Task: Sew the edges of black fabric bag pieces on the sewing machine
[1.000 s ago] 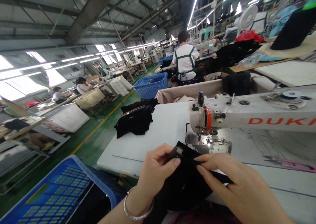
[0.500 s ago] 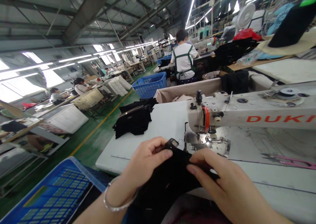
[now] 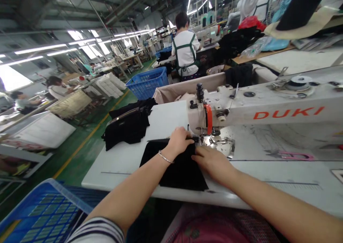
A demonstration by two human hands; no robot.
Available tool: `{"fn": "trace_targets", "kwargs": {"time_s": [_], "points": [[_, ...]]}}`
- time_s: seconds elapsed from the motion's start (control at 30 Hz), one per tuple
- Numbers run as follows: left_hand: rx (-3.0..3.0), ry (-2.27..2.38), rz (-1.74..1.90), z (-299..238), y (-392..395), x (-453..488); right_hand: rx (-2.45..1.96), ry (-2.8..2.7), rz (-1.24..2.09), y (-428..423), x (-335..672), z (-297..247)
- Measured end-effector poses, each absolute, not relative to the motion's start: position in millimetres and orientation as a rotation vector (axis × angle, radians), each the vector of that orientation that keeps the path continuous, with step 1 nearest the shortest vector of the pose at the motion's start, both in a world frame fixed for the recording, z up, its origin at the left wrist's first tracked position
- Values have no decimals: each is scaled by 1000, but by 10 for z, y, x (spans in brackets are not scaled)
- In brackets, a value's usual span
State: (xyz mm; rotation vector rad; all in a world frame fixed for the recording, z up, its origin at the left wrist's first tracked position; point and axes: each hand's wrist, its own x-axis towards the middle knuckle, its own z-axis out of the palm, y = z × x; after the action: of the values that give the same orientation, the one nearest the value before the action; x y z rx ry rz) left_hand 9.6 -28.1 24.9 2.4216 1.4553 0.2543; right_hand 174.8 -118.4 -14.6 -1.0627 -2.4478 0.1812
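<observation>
A black fabric piece [image 3: 177,171] lies on the white table of the sewing machine [image 3: 241,105], its top edge by the presser foot. My left hand [image 3: 180,141], with a silver bracelet at the wrist, grips the fabric's upper edge just left of the needle area. Close by on the right, my right hand [image 3: 213,163] has thumb and fingers closed on the right edge of the cloth, below the metal plate [image 3: 221,144]. Both fingertips are partly hidden against the black fabric.
A stack of black fabric pieces [image 3: 128,123] sits on the table's left end. Pink thread snips [image 3: 294,155] lie at right. A blue basket [image 3: 50,207] stands lower left, another blue basket [image 3: 147,81] beyond. A person [image 3: 184,46] sits ahead with back turned.
Both hands have moved forward with the black fabric, from in front of the table to the presser foot. The cloth now lies flat on the tabletop. The camera view has shifted too.
</observation>
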Motion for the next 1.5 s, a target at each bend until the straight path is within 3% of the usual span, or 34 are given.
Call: {"fn": "trace_targets", "kwargs": {"time_s": [0.2,0.43,0.73,1.5], "points": [[2538,1486,469,44,-220,389,-1024,-2507,54,-976,2107,-150],[2664,1161,501,-71,-670,202,-940,-2449,58,-1140,2242,-295],[2769,881,575,-87,-525,98,-977,-2435,77,-1145,2191,-250],[2650,916,621,-66,-604,132,-1009,-2419,128,-1154,2198,-152]]}}
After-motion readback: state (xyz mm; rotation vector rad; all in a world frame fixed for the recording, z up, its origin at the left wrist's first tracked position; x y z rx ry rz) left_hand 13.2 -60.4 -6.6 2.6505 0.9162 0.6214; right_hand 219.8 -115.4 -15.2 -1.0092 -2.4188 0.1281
